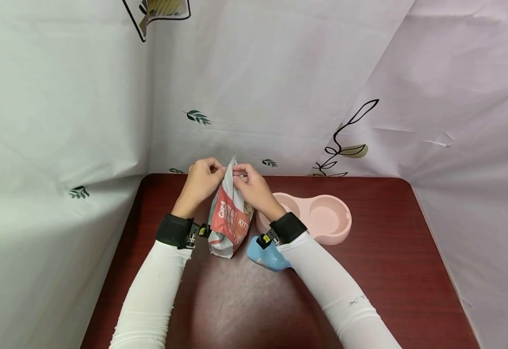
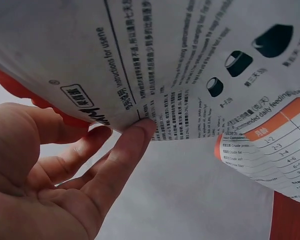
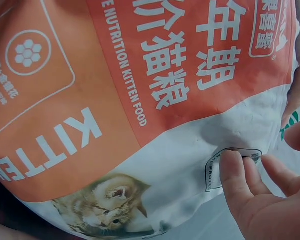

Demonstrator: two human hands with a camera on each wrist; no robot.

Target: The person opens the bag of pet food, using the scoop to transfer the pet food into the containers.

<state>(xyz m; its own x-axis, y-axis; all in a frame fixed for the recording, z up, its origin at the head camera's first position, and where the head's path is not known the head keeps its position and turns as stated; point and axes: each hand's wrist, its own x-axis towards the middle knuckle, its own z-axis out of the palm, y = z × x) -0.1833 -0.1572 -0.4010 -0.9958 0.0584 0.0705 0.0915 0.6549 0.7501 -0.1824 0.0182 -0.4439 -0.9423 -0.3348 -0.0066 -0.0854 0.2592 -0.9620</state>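
A grey, red and orange kitten food bag (image 1: 229,218) stands on the table with its narrow top upward, leaning slightly. My left hand (image 1: 203,182) is at the bag's upper left side; in the left wrist view its fingertips (image 2: 145,126) pinch the bag's edge, beside printed feeding instructions. Across from it, my right hand (image 1: 255,189) has bent fingers at the upper front face. Up close in the right wrist view, those fingertips (image 3: 231,159) grip the pale film near the top, above a printed kitten picture. Part of the thumb side runs off the frame.
A pink double bowl (image 1: 329,218) stands right of the bag, partly behind my right wrist. A blue scoop (image 1: 269,257) lies in front of it, its handle under my right forearm. Draped white cloth (image 1: 254,87) borders the dark red table (image 1: 380,271) at the back and sides.
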